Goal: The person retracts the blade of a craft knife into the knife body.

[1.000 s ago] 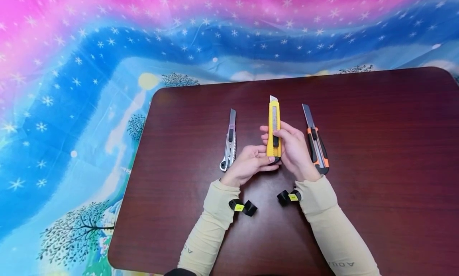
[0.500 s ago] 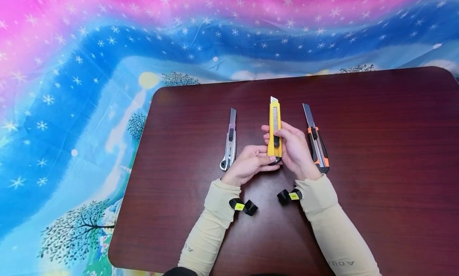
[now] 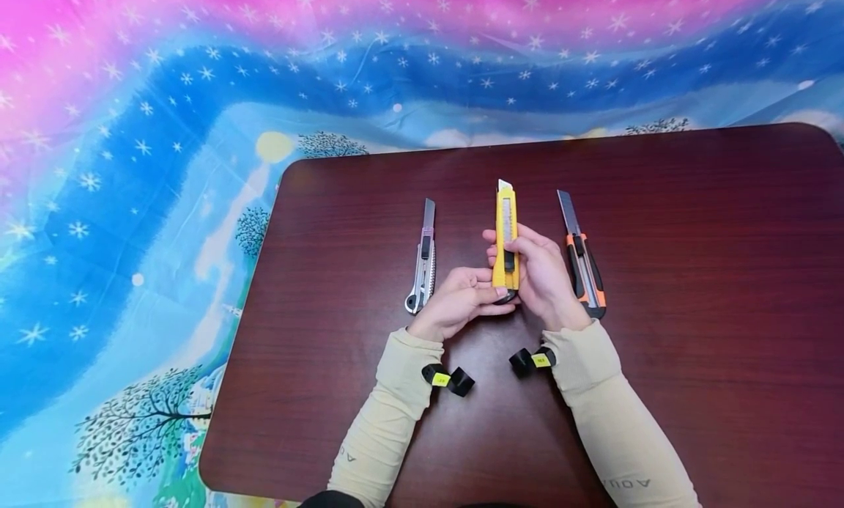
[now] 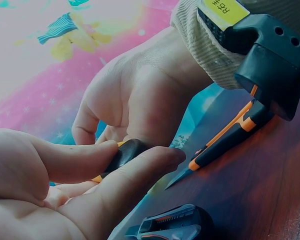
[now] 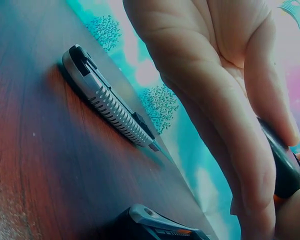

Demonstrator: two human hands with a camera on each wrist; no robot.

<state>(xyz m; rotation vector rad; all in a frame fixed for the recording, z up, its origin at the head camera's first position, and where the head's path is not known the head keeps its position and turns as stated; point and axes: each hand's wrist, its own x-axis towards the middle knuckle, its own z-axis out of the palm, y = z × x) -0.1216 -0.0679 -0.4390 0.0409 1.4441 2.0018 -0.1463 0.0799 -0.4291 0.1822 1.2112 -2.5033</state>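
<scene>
A yellow utility knife [image 3: 506,215] points away from me above the table, its blade tip showing at the far end. My left hand [image 3: 458,299] pinches its black end cap [image 4: 124,157] between thumb and fingers. Around the body, my right hand [image 3: 546,273] grips from the right, fingers behind and thumb on the black slider [image 3: 508,261]. To the left lies a silver utility knife [image 3: 422,266], to the right an orange-and-black one [image 3: 583,266], both with long blades out. The wrist views add a black-and-grey knife [image 4: 172,225], hidden beneath my hands in the head view.
The dark red-brown table [image 3: 712,310] has rounded corners. A pink and blue printed cloth [image 3: 198,75] covers the area behind it and to its left. Black wrist cameras [image 3: 458,381] jut inward from both cream sleeves [image 3: 382,435].
The yellow utility knife's blade end has dipped very slightly toward me. Both hands keep the same hold, and the knives on the table stay in place.
</scene>
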